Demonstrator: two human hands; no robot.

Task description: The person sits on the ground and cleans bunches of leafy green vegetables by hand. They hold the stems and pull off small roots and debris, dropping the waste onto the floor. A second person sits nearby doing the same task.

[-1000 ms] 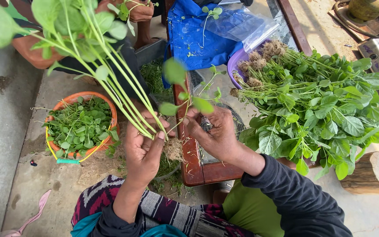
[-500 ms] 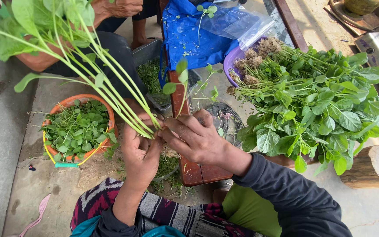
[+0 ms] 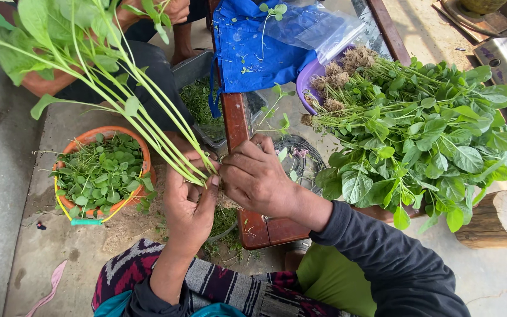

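Right hand (image 3: 256, 176) now joined left hand (image 3: 190, 202); both pinch stalk bunch (image 3: 118, 94), leaves up-left.

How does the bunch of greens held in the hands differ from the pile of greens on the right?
The held bunch is small and trimmed, bare stems gripped by the left hand and right hand. The pile is large, lies loose, and keeps its roots. Both are leafy and green.

One package noted: a clear plastic bag (image 3: 330, 29), crumpled, lying on a blue cloth bag (image 3: 253, 53) at top centre.
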